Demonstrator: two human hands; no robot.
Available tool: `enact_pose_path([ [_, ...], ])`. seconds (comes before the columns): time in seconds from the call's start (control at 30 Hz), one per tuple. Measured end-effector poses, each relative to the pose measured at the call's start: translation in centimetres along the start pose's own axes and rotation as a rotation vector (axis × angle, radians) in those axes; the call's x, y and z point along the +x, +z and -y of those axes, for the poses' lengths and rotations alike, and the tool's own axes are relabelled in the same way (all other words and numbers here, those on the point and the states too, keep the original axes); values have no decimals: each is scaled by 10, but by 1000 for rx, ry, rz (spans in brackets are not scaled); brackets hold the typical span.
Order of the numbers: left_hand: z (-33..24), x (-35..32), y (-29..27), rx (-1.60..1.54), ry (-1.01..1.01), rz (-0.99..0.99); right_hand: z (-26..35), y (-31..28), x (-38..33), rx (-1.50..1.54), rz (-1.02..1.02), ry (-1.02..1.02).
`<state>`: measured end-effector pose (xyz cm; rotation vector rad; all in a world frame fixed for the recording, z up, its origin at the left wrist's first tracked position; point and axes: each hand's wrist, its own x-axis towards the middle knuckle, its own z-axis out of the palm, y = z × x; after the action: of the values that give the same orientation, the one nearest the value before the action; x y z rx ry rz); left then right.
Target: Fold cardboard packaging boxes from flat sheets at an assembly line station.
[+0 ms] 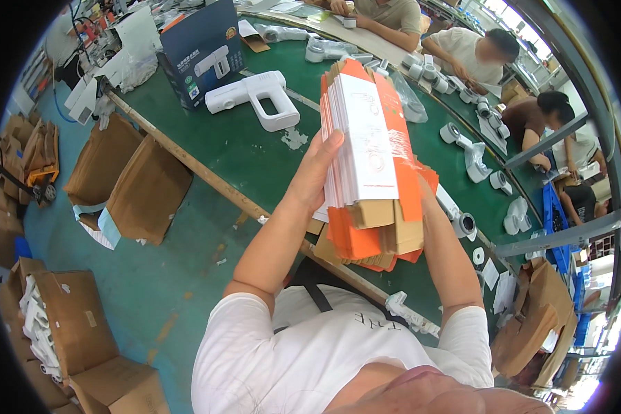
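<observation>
A thick stack of flattened cardboard cartons [376, 152], with white, orange and brown faces, is held up in front of me above the bench edge. My left hand [317, 168] is closed on its left side, the thumb lying over the white face. On the right, my forearm [448, 255] reaches up behind the stack, which hides my right hand and its fingers. More orange and brown flattened cartons [372, 262] show below the held stack. To its left, a white handheld device with a looped grip [259, 99] lies on the green bench [231, 155].
A dark blue printed box [203, 52] stands at the far left of the bench. White devices, some bagged [476, 162], line the right side. Several co-workers sit across at the far right. Open brown cartons [148, 190] stand on the floor at left; a metal frame [559, 231] rises at right.
</observation>
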<state>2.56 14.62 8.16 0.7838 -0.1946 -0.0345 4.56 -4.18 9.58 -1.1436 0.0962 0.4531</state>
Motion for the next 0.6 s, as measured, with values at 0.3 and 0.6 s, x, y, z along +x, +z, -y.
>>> enact_pose_path([
  [0.3, -34, -16, -1, 54, -278, -17, 24, 5, -29, -403, 269, -124],
  [0.6, -32, -21, 9, -79, -4, -42, 43, 16, -76, -917, 65, -726],
])
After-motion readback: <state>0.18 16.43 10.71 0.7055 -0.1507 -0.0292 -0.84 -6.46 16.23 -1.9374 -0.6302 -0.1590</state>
